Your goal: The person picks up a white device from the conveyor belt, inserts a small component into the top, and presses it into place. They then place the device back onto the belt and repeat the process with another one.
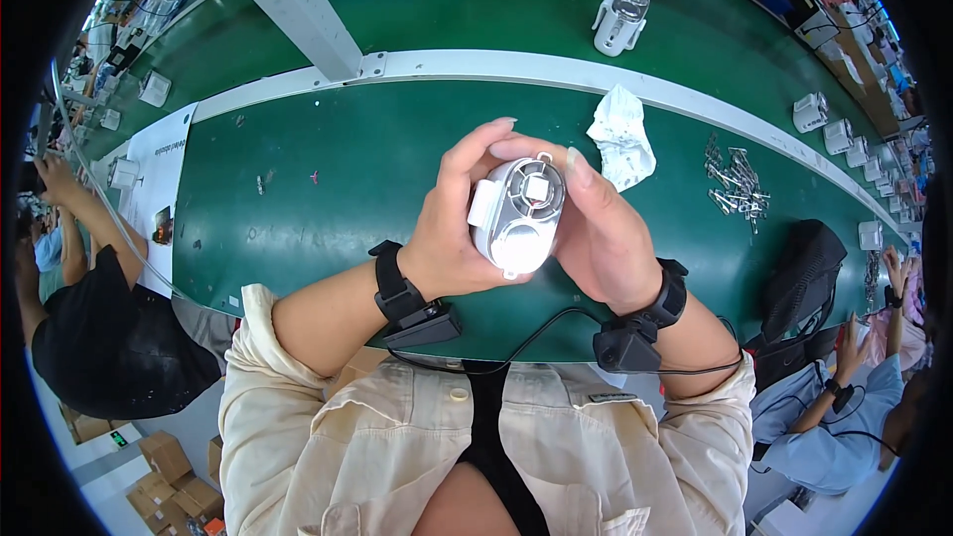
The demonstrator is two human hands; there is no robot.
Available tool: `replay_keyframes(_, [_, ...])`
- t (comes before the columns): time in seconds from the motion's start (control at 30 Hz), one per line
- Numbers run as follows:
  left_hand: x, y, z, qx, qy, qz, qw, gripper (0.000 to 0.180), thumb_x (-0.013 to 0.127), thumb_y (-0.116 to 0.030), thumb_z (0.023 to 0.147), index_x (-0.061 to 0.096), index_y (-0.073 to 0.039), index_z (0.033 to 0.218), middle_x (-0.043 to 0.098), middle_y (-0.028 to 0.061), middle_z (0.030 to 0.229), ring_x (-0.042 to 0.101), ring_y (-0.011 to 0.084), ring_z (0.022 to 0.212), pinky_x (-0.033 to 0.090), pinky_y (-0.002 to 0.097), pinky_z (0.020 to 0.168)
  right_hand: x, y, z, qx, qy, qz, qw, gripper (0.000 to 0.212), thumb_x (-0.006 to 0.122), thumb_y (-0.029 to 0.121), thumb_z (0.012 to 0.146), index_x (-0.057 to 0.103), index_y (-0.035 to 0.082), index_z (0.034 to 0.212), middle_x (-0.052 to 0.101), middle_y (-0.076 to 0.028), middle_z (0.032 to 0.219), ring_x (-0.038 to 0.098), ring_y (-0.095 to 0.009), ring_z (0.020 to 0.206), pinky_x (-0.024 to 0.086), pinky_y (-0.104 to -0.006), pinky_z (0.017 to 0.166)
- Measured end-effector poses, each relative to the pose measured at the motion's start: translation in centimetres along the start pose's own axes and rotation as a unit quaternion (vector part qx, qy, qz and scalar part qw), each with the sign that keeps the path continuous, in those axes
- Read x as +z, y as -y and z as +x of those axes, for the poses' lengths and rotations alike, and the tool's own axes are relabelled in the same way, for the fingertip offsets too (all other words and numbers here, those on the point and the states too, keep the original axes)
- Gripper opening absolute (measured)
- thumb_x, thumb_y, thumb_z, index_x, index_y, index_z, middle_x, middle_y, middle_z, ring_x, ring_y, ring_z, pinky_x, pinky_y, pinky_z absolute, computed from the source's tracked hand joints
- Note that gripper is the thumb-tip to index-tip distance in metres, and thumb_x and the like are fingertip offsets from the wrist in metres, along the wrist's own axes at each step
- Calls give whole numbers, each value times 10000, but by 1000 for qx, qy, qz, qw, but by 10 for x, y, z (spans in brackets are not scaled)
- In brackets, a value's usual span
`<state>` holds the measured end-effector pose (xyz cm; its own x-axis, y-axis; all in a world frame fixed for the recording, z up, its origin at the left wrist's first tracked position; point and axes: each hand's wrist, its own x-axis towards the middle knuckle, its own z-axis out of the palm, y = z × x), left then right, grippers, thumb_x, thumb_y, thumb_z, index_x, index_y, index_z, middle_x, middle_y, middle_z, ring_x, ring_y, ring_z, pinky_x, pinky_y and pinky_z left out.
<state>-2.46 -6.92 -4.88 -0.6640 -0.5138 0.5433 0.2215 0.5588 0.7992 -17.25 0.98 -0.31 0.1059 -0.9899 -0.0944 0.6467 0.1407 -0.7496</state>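
Note:
Between my two hands, over the green table (pixel 328 169), is a white oval device (pixel 520 216) with a shiny, clear end turned up. A square piece sits inside a round opening on this end, and a small loop shows at its far edge. My left hand (pixel 444 213) wraps round its left side, with the fingers curled over the far side. From the right, my right hand (pixel 611 228) closes on it, thumb along the upper right edge. Its other fingers are mostly hidden. Each wrist wears a black strap with a small black box.
A crumpled white paper or cloth (pixel 622 139) lies beyond my right hand. Small metal parts (pixel 737 184) are heaped to the right, near a black mesh object (pixel 806 278). Past the white rail (pixel 476 64) stands a similar white device (pixel 621 22). Co-workers sit on both sides.

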Motion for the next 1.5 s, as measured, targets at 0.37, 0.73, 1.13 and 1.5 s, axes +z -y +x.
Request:
replay_keyframes(0.37, [1, 8, 1, -102, -92, 31, 990, 1093, 869, -157, 656, 127, -35, 1448, 442, 200, 1271, 515, 278, 1129, 430, 386, 959, -4, 11, 36, 23, -25, -123, 992, 368, 541, 217, 951, 527, 31, 1268, 596, -57, 1119, 582, -145, 1022, 475, -315, 890])
replay_keyframes(0.73, [-10, 24, 8, -173, -108, 149, 967, 951, 801, -287, 762, 183, -35, 1440, 419, 226, 1292, 461, 319, 1201, 367, 435, 1025, -90, 54, 207, -204, -329, -614, 687, 449, 477, 324, 972, 515, 36, 1314, 642, -199, 1126, 603, -337, 1073, 479, -386, 910])
replay_keyframes(1.13, [-22, 43, 12, -233, -64, 159, 957, 729, 770, -287, 794, 371, -65, 1362, 518, 197, 1214, 523, 295, 1153, 415, 412, 1004, -68, 81, 37, -141, -97, -251, 953, 376, 457, 263, 993, 570, -2, 1235, 602, -168, 1248, 584, -315, 1139, 460, -433, 940])
replay_keyframes(1.5, [-19, 48, 16, -243, -82, 125, 958, 600, 747, -213, 826, 436, -54, 1315, 574, 130, 1117, 546, 244, 1104, 430, 369, 985, -129, 45, -18, -94, -242, -778, 572, 256, 639, 226, 849, 659, 59, 1041, 667, -211, 907, 637, -375, 828, 506, -440, 719])
